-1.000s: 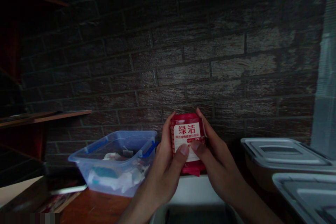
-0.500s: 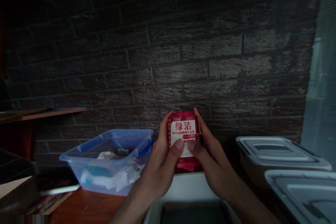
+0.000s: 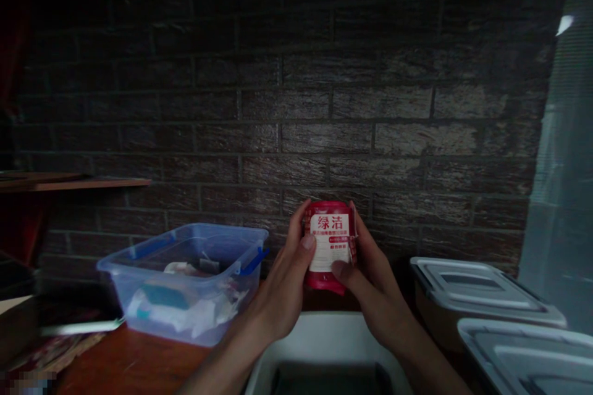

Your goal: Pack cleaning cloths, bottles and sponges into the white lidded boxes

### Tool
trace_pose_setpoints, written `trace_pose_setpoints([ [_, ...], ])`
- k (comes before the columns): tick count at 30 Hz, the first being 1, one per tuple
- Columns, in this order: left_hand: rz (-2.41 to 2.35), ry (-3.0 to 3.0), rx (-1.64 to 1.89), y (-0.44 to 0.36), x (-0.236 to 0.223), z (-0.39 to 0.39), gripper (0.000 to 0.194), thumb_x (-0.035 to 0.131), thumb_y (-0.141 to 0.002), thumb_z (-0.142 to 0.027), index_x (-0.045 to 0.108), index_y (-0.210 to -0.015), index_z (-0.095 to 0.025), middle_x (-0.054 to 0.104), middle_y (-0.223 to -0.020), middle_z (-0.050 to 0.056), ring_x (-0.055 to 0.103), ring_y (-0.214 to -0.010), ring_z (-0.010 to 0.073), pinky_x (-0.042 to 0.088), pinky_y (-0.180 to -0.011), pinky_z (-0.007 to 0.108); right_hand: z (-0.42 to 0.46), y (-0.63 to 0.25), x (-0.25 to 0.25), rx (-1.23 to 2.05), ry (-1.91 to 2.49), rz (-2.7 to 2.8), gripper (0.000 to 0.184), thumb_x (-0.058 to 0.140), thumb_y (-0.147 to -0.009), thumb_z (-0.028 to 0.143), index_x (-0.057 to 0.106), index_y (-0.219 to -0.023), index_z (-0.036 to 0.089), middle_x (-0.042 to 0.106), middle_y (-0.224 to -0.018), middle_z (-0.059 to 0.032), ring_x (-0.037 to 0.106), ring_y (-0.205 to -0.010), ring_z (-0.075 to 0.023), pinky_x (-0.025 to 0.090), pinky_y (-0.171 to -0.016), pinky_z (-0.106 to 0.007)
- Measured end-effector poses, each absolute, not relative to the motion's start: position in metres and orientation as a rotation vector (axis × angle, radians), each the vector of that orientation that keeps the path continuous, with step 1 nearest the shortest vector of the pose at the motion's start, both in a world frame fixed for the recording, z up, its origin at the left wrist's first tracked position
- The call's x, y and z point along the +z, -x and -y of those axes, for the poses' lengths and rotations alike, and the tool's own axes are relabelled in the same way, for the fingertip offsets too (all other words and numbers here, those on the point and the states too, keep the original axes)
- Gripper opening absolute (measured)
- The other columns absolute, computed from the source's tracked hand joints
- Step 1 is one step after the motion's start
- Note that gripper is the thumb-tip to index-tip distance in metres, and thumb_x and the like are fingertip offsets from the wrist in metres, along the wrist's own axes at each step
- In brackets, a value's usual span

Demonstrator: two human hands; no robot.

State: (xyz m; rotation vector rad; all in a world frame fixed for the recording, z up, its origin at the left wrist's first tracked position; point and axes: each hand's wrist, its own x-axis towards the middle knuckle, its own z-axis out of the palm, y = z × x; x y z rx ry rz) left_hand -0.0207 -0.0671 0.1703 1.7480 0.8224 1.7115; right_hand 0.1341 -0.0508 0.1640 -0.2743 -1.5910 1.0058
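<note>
Both hands hold a red pack of garbage bags (image 3: 330, 253) upright, with its white label and red Chinese lettering facing me. My left hand (image 3: 288, 281) wraps the left side, its thumb resting on the label's left edge. On the opposite side, my right hand (image 3: 374, 284) has its fingers behind the pack and its thumb near the label's lower edge. Below the pack stands an open white bin (image 3: 324, 333) with a dark inside; the pack is held above its far rim.
A see-through blue plastic box (image 3: 111, 278) with blue clips holds white and teal items at left on the wooden tabletop (image 3: 139, 361). Two lidded storage boxes, a far one (image 3: 486, 287) and a near one (image 3: 532, 352), stand at right. Behind rises a dark brick wall (image 3: 278, 105); a shelf (image 3: 92, 185) juts out at left.
The left thumb has shifted up and left on the label, and the right thumb has moved down, uncovering more print. The pack sits slightly farther right in view, and the camera has turned a little.
</note>
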Motion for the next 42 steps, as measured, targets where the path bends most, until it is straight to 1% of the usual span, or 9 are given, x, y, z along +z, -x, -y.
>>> trace_pose_setpoints([
  [7, -0.739, -1.854, 1.692, 0.031, 0.181, 0.069, 0.063, 0.05, -0.103, -0.044, 0.032, -0.161, -0.028, 0.042, -0.163, 0.004, 0.034, -0.152, 0.0292, 0.021, -0.128, 0.045, 0.051, -0.136, 0.167, 0.898, 0.343, 1.542, 0.076, 0.069, -0.092, 0.031, 0.034, -0.16, 0.027, 0.044, -0.162, -0.0072, 0.047, -0.144, -0.0277, 0.039, -0.12, -0.048],
  [13, -0.667, -1.837, 1.553, 0.031, 0.191, 0.077, 0.081, 0.065, -0.096, -0.036, 0.02, -0.163, -0.028, 0.041, -0.164, 0.008, 0.047, -0.143, 0.0319, 0.038, -0.121, 0.047, 0.056, -0.138, 0.173, 0.951, 0.299, 1.562, 0.079, 0.07, -0.093, 0.033, 0.032, -0.161, 0.027, 0.039, -0.165, -0.0077, 0.046, -0.146, -0.0264, 0.035, -0.122, -0.047],
  [17, -0.622, -1.769, 1.627, 0.029, 0.19, 0.074, 0.078, 0.065, -0.097, -0.036, 0.023, -0.162, -0.027, 0.04, -0.164, 0.007, 0.041, -0.148, 0.0308, 0.037, -0.122, 0.045, 0.052, -0.138, 0.175, 1.019, 0.245, 1.573, 0.076, 0.067, -0.094, 0.037, 0.032, -0.162, 0.029, 0.031, -0.168, -0.0034, 0.033, -0.153, -0.0267, 0.029, -0.124, -0.05],
  [21, -0.637, -1.745, 1.68, 0.03, 0.187, 0.071, 0.08, 0.065, -0.097, -0.037, 0.023, -0.163, -0.024, 0.033, -0.168, 0.006, 0.029, -0.155, 0.0285, 0.026, -0.128, 0.042, 0.045, -0.136, 0.176, 1.167, 0.141, 1.512, 0.081, 0.062, -0.093, 0.049, 0.028, -0.163, 0.026, 0.042, -0.162, -0.0084, 0.045, -0.146, -0.0325, 0.041, -0.116, -0.056],
  [23, -0.62, -1.742, 1.674, 0.03, 0.186, 0.07, 0.08, 0.064, -0.097, -0.036, 0.022, -0.164, -0.024, 0.031, -0.169, 0.005, 0.027, -0.156, 0.0276, 0.024, -0.129, 0.041, 0.044, -0.136, 0.176, 1.194, 0.143, 1.501, 0.08, 0.061, -0.095, 0.047, 0.026, -0.164, 0.025, 0.045, -0.161, -0.0084, 0.048, -0.144, -0.0317, 0.041, -0.116, -0.055],
  [27, -0.553, -1.783, 1.655, 0.029, 0.185, 0.069, 0.08, 0.065, -0.097, -0.032, 0.021, -0.165, -0.027, 0.032, -0.169, 0.002, 0.028, -0.156, 0.0259, 0.026, -0.128, 0.039, 0.045, -0.137, 0.173, 1.066, 0.213, 1.484, 0.07, 0.062, -0.098, 0.04, 0.034, -0.161, 0.029, 0.037, -0.165, -0.0006, 0.034, -0.153, -0.0256, 0.025, -0.126, -0.05],
  [34, -0.56, -1.796, 1.598, 0.036, 0.186, 0.072, 0.076, 0.064, -0.097, -0.037, 0.025, -0.163, -0.035, 0.025, -0.17, -0.003, 0.019, -0.158, 0.0313, 0.026, -0.128, 0.048, 0.046, -0.136, 0.169, 1.043, 0.196, 1.409, 0.06, 0.063, -0.099, 0.037, 0.044, -0.156, 0.034, 0.042, -0.163, -0.0001, 0.039, -0.15, -0.0285, 0.03, -0.125, -0.053],
  [37, -0.576, -1.778, 1.632, 0.035, 0.186, 0.072, 0.075, 0.065, -0.097, -0.037, 0.029, -0.163, -0.033, 0.031, -0.169, 0.0, 0.029, -0.155, 0.0327, 0.032, -0.125, 0.047, 0.048, -0.134, 0.169, 1.009, 0.187, 1.399, 0.063, 0.068, -0.096, 0.035, 0.045, -0.155, 0.034, 0.047, -0.16, -0.0026, 0.048, -0.144, -0.03, 0.037, -0.121, -0.054],
  [42, -0.644, -1.806, 1.659, 0.028, 0.186, 0.069, 0.071, 0.065, -0.097, -0.035, 0.032, -0.161, -0.03, 0.047, -0.16, 0.004, 0.048, -0.143, 0.0306, 0.045, -0.114, 0.039, 0.054, -0.131, 0.174, 0.917, 0.145, 1.488, 0.066, 0.072, -0.092, 0.025, 0.046, -0.153, 0.029, 0.051, -0.156, -0.0055, 0.054, -0.139, -0.0259, 0.044, -0.119, -0.045],
])
